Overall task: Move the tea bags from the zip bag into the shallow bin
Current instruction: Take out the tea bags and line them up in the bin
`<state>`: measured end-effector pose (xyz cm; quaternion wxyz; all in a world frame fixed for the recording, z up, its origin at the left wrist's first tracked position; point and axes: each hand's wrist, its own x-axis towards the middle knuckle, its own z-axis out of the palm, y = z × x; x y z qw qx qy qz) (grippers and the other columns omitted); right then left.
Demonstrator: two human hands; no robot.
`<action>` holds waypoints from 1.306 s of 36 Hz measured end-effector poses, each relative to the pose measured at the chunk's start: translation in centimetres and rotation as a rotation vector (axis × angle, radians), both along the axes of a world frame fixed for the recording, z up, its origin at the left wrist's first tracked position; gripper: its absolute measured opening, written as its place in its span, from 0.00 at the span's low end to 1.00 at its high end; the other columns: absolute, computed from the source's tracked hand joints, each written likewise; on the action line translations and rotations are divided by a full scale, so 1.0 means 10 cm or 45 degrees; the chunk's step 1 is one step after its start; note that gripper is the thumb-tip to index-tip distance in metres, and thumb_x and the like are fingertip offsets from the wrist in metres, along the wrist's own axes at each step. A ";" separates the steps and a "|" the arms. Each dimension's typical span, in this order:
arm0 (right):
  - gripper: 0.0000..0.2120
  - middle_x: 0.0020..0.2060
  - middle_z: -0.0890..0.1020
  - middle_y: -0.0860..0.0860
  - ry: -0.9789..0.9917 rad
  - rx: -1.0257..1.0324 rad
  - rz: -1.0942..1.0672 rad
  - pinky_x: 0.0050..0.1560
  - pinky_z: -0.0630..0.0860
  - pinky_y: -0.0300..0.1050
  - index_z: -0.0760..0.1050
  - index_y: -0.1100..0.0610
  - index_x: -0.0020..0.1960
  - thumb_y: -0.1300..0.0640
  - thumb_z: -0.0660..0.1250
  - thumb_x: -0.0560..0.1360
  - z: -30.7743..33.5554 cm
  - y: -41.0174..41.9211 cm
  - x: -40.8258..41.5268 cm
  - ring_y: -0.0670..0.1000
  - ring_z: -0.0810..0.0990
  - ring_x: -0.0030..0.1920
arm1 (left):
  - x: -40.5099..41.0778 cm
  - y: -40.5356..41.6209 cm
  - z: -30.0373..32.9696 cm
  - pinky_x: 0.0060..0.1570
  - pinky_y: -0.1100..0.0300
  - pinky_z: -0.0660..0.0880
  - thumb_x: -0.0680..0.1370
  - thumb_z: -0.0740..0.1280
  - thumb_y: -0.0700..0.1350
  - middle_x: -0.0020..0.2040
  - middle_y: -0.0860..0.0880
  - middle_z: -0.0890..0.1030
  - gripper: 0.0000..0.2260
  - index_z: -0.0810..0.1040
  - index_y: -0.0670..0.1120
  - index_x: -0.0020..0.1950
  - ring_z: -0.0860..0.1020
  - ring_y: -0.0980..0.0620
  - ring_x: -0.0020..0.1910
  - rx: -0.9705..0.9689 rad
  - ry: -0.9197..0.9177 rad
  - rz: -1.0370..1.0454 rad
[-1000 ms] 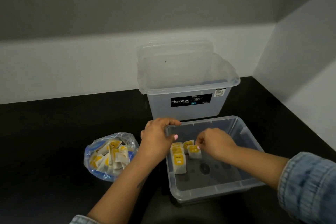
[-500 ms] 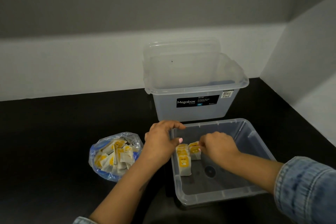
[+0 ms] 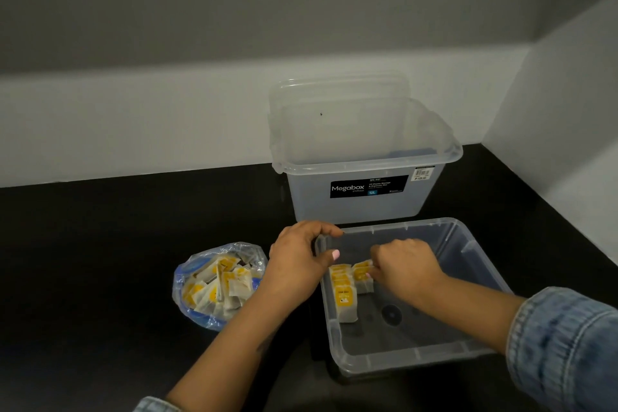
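Placing step: right hand (image 3: 406, 266) fingers pinch tea bag (image 3: 363, 273) in shallow bin (image 3: 414, 361); left hand (image 3: 296, 264) grips bin rim at 10 o'clock; next, likely release, reach zip bag (image 3: 217, 284) at 9 o'clock

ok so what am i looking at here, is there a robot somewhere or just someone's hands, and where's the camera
No robot: these are a person's two bare hands, filmed by a camera worn on their head, looking down at a black counter. The left hand grips the corner of the shallow bin. The right hand reaches inside and pinches one of the tea bags standing in a row there. More tea bags wait in the zip bag to the left. Behind stands a taller Megabox bin.
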<state>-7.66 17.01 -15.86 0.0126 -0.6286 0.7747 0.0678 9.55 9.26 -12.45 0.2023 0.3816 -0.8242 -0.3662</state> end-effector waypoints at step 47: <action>0.09 0.39 0.78 0.51 -0.425 0.002 -0.272 0.41 0.76 0.45 0.77 0.56 0.49 0.50 0.66 0.75 0.21 -1.12 2.13 0.51 0.80 0.43 | 1.72 -0.57 0.08 0.53 0.63 0.75 0.77 0.65 0.38 0.51 0.59 0.78 0.15 0.74 0.61 0.46 0.76 0.62 0.52 0.170 -0.005 0.254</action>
